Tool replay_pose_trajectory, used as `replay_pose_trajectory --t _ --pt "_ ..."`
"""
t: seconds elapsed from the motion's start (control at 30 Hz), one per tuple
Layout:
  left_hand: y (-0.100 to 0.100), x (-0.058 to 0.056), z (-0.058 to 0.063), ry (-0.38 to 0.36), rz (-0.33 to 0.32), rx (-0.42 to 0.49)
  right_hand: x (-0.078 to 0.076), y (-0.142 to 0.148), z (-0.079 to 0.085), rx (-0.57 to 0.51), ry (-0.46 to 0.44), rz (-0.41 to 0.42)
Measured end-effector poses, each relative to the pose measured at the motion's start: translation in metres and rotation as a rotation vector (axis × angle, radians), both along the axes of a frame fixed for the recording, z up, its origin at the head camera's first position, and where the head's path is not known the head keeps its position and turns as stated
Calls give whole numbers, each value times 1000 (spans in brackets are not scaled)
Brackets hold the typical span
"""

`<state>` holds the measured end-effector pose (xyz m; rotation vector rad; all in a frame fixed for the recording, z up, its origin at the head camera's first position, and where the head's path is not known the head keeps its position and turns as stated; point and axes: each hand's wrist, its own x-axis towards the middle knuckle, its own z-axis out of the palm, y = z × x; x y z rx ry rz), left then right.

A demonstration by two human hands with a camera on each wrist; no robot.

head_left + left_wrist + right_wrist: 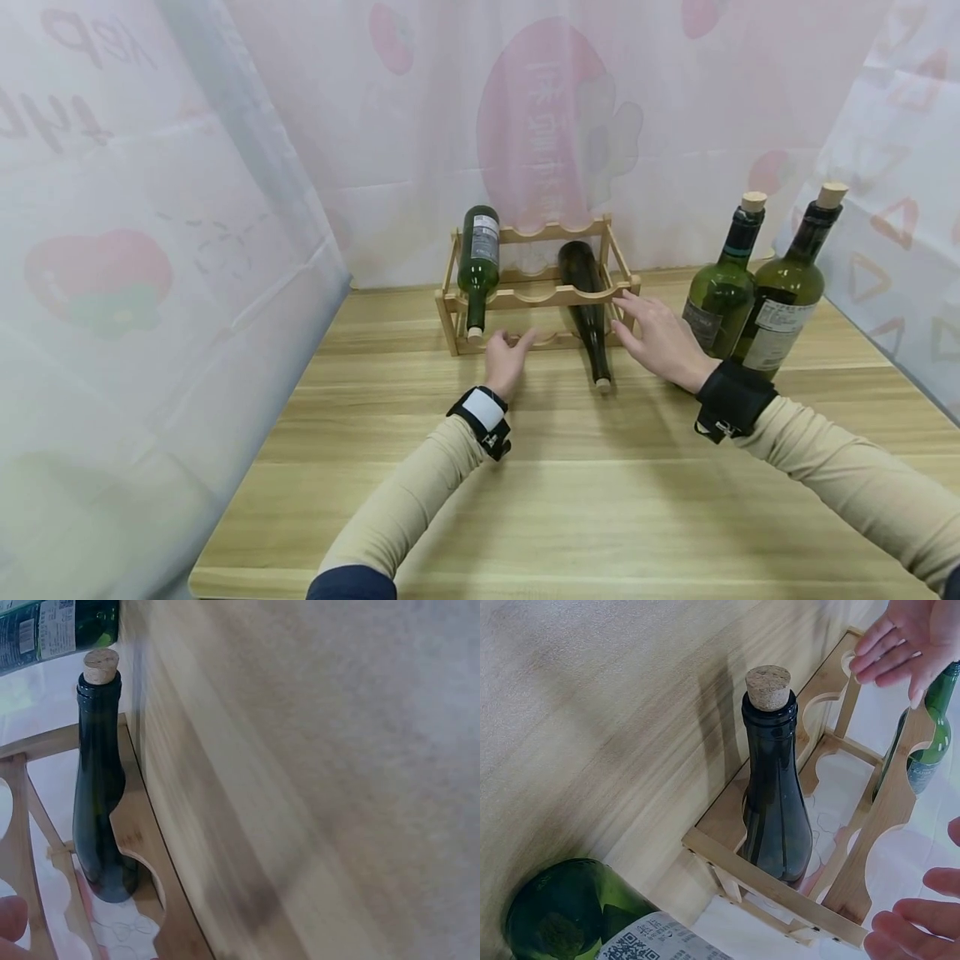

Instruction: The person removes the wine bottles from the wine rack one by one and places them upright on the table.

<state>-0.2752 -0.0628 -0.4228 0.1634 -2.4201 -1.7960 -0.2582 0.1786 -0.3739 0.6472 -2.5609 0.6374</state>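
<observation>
A wooden wine rack (pixel 528 297) stands at the back of the table. On its upper tier, at the left, lies a green bottle (pixel 480 250) with its corked neck forward. A dark bottle (pixel 592 333) lies on the lower tier at the right, its cork (pixel 768 688) sticking out in front. My left hand (pixel 506 364) is just before the lower front rail, thumb and fingers spread, holding nothing. My right hand (pixel 663 340) is by the rack's front right corner, fingers extended and holding nothing; whether the fingertips touch the upper rail I cannot tell.
Two corked green bottles, a nearer one (pixel 722 292) and a taller one (pixel 787 292), stand upright on the table (pixel 570 517) to the right of the rack, close to my right wrist. Printed curtains (pixel 420 108) hang behind and at both sides.
</observation>
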Motion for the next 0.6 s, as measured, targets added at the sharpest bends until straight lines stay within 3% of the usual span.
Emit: replay_pose_trajectory --t 0.3,0.43,0.6 --pt "-16 -1 -10 -34 60 92 0 1 1 -2 5 8" --pt "-26 -1 -11 -29 110 95 1 2 2 -6 7 10" --pt "-37 -2 -12 4 187 20 2 2 2 -19 11 14"
